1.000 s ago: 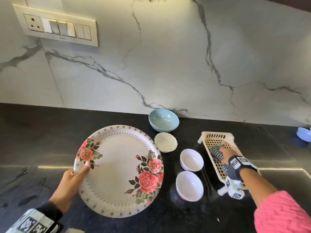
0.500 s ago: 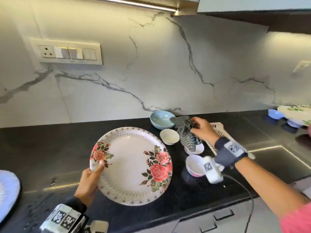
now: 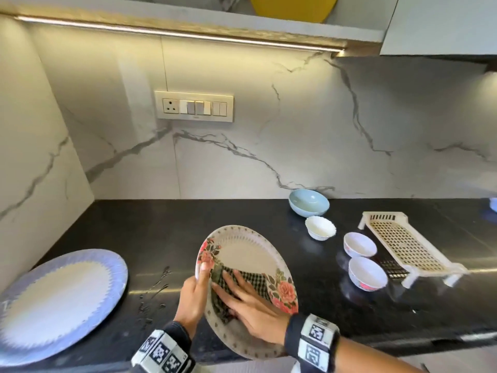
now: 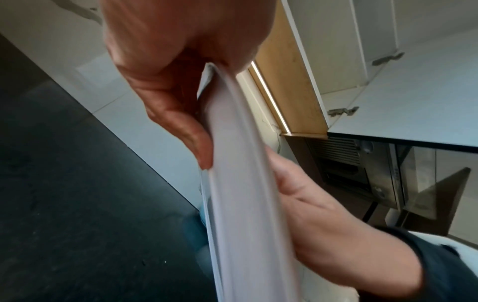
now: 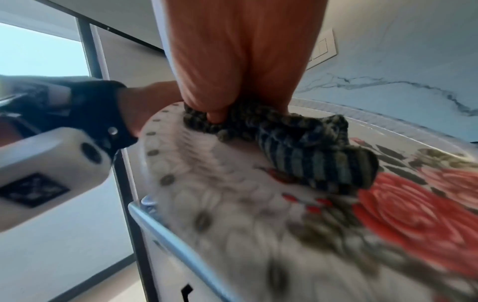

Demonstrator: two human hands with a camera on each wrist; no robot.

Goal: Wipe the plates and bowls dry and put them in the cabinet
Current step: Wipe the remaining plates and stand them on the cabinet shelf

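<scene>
Plate (image 3: 242, 249) under flat right hand (image 3: 252, 313)

- Your rose plate (image 3: 242, 249) looks smooth and glossy.
- The checked cloth (image 5: 305, 155) is a soft, ribbed weave.
- You have a polished black stone counter (image 3: 161, 232), faintly speckled.
- The perforated rack (image 3: 403, 246) looks like cream plastic.
- The marble-look backsplash (image 3: 295, 125) shines.

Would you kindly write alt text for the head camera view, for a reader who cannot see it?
A left hand holds a tilted rose-patterned plate by its rim while the right hand presses a checked cloth flat against its face. On the black counter sit four bowls, a drying rack and a blue-rimmed plate.
</scene>
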